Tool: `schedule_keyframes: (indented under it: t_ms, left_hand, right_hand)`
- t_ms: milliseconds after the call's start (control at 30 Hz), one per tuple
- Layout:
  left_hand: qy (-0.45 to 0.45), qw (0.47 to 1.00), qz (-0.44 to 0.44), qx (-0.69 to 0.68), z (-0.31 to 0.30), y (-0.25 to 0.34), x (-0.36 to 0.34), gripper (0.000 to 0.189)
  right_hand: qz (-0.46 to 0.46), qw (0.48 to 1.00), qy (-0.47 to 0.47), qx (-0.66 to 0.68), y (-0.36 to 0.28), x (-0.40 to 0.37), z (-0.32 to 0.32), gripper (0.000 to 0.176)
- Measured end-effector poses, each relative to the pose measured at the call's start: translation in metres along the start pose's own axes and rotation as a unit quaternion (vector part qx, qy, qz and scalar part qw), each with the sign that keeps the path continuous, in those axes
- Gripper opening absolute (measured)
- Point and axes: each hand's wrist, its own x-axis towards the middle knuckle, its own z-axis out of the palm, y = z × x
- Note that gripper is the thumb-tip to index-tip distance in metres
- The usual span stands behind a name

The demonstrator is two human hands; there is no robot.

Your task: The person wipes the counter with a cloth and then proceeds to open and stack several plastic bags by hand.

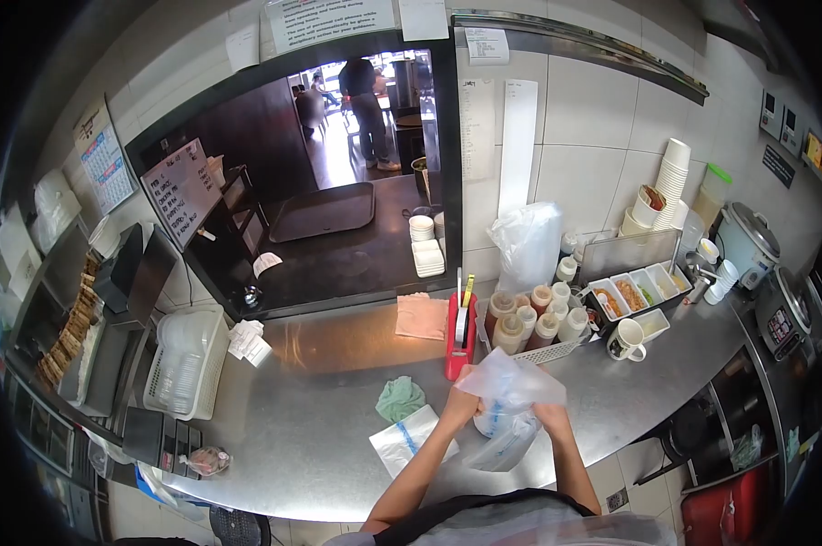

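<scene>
A translucent plastic bag (pixel 513 380) with blue print is held up over the steel counter, close to my body. My left hand (pixel 466 400) is closed on the bag's left side. On its right side, my right hand (pixel 549 415) grips the plastic, with its fingers partly covered by it. A rounded, pale shape shows through the bag, but I cannot make out what it is. Left of my left hand lie a folded white plastic bag (pixel 415 440) with a blue stripe and a crumpled green cloth (pixel 400 399). A red tape dispenser (pixel 461 338) stands just beyond my hands.
Squeeze bottles (pixel 540 318) fill a white basket behind the bag. Right of it are a mug (pixel 626 339) and a topping tray (pixel 637 289). An orange cloth (pixel 421 317) lies near the serving window. A basket of plastic lids (pixel 185 364) sits left. People stand beyond the window.
</scene>
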Motion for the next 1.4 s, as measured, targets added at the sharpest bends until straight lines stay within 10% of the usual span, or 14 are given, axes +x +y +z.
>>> schedule_keyframes:
  t_ms: [500, 700, 800, 967, 1000, 1167, 1233, 1400]
  left_hand:
    - [0.035, 0.994, -0.024, 0.102, 0.008, -0.047, -0.011, 0.015]
    - [0.098, 0.972, 0.153, 0.149, 0.018, -0.053, -0.012, 0.015]
    - [0.072, 0.987, 0.037, 0.138, 0.013, -0.060, -0.003, 0.016]
    - [0.175, 0.902, 0.314, 0.238, 0.004, -0.124, 0.029, 0.018]
    - [0.082, 0.990, 0.055, 0.105, 0.005, -0.085, 0.008, 0.019]
    - [0.175, 0.961, 0.181, 0.111, -0.010, -0.056, -0.033, 0.026]
    - [0.121, 0.967, 0.202, 0.094, -0.009, -0.021, -0.065, 0.026]
    - [-0.015, 0.965, 0.238, 0.111, 0.029, 0.042, -0.111, 0.034]
  right_hand:
    - [0.107, 0.985, -0.009, -0.136, 0.048, -0.007, 0.005, 0.027]
    - [0.137, 0.978, 0.007, -0.158, 0.073, -0.028, 0.010, 0.028]
    - [0.132, 0.979, 0.029, -0.151, 0.078, -0.029, 0.014, 0.032]
    - [0.150, 0.978, 0.051, -0.134, 0.094, -0.035, 0.016, 0.034]
    - [0.114, 0.984, 0.048, -0.128, 0.093, -0.036, 0.013, 0.034]
    - [0.122, 0.968, -0.072, -0.205, 0.021, -0.038, -0.034, 0.029]
    - [0.181, 0.952, -0.194, -0.154, -0.023, -0.036, -0.053, 0.032]
    - [0.007, 0.989, -0.150, -0.014, -0.075, -0.036, -0.023, 0.026]
